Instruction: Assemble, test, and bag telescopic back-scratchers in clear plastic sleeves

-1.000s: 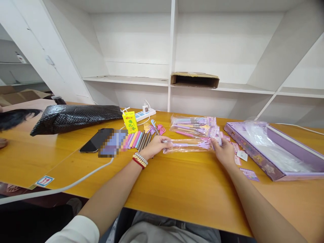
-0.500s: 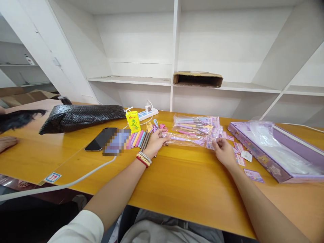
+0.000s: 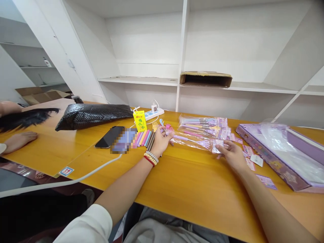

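Left of the purple box (image 3: 268,158), a clear packet (image 3: 195,143) spans both hands: the left hand (image 3: 162,141) pinches one end, hiding it, while the right hand (image 3: 231,153) has thumb and fingers closed on the other, by a pale label (image 3: 217,145) – its print too small to read. Glare blurs the lilac scratcher (image 3: 180,137) inside. Farther left of the box, brown sticks (image 3: 151,140) run partly behind the left hand; the box's own right end – cut off.
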A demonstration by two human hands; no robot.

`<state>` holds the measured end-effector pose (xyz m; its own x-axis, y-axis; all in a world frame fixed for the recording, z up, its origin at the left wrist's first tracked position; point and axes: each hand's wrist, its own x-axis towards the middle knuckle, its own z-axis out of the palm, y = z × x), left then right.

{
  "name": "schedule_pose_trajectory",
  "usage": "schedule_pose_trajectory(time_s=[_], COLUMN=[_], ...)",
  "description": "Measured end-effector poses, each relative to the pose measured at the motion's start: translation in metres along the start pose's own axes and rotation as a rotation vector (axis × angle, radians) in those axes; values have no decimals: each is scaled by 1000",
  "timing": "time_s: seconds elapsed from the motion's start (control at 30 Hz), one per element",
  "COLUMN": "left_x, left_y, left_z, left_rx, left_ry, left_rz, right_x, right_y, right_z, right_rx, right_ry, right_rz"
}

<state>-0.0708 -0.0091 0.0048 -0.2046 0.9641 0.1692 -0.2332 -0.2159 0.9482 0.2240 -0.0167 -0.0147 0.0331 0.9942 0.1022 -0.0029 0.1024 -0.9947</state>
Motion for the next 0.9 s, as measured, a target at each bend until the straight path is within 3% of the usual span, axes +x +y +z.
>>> schedule_pose_trajectory(time_s=[0.13, 0.27, 0.47, 0.57, 0.77, 0.9], left_x=[3, 4, 3, 1, -7, -2], left_y=[-2, -4, -8, -6, 10, 18], left_z=[-4, -8, -10, -11, -9, -7], left_rx=[124, 291, 360, 521, 906, 964], left_ry=[-45, -76, -152, -130, -56, -14], left_rz=[106, 127, 160, 248, 575, 602], right_x=[-2, -3, -3, -4, -3, 0], right_y=[0, -1, -4, -5, 0, 2], right_z=[3, 5, 7, 7, 10, 14], right_rx=[-32, -5, 5, -109, -422, -485], right_ry=[-20, -4, 16, 18, 105, 199], right_rz=[-7, -22, -34, -44, -79, -178])
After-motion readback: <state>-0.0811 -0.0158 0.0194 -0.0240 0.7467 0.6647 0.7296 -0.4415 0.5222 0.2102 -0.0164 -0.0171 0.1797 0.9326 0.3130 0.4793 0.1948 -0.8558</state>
